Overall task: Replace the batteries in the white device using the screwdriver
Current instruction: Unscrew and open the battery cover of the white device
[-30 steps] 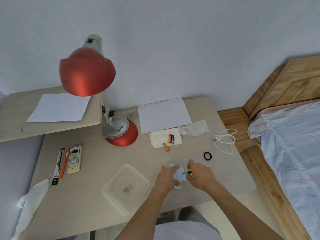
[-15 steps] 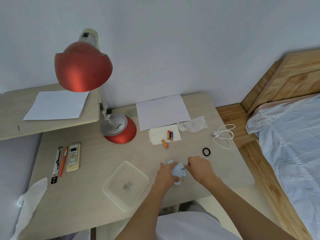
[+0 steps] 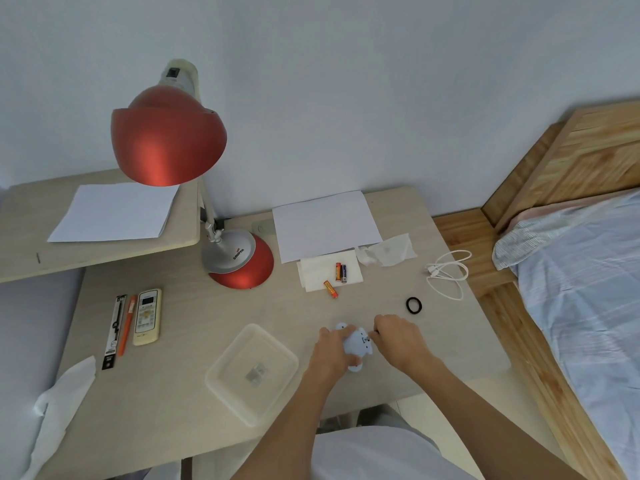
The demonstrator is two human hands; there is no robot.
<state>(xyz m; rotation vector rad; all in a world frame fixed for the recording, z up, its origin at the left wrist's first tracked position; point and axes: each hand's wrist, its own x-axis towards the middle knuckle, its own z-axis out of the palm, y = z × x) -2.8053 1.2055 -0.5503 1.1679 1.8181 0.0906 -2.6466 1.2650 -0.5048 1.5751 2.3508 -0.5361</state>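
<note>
Left hand grips white device (long axis toward the person).

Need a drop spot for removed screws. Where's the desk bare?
Bare between the red lamp base, cream remote and clear plastic tray. Crowded at the back by the batteries and white cable.

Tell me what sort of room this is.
Most likely a bedroom with a work desk: a wooden-framed bed stands right beside the desk, which carries a red desk lamp and an air-conditioner style remote.
</note>
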